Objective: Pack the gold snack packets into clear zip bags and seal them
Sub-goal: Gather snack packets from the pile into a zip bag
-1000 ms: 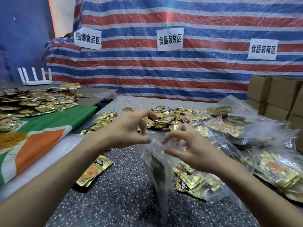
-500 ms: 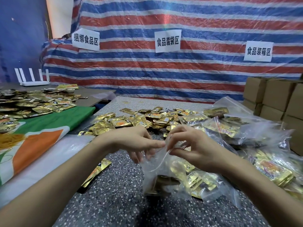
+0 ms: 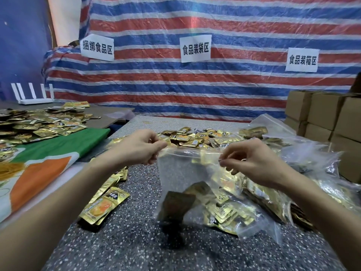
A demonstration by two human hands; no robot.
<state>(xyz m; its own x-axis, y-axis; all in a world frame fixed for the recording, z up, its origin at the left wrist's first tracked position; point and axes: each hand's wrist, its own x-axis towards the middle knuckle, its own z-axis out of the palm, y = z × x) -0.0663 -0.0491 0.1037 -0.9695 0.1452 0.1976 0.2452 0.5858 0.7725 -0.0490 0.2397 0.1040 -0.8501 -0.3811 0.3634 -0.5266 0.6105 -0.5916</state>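
Observation:
A clear zip bag [image 3: 181, 173] hangs upright above the speckled table [image 3: 136, 241], stretched wide between my hands. My left hand [image 3: 139, 147] pinches its top left corner. My right hand [image 3: 252, 161] pinches the zip strip at the top right. A few gold snack packets [image 3: 185, 200] lie in the bottom of the bag. Loose gold packets [image 3: 195, 136] are heaped on the table behind the bag, and several more [image 3: 103, 204] lie under my left forearm.
Filled clear bags of gold packets [image 3: 273, 198] pile up at the right, with cardboard boxes [image 3: 328, 114] behind them. A green, white and orange cloth [image 3: 48, 157] covers the left table, which carries more packets [image 3: 39, 124]. A striped tarp [image 3: 195, 85] hangs at the back.
My hands have drawn apart from the middle of the zip strip to its two ends and risen. The bag is lifted and pulled flat.

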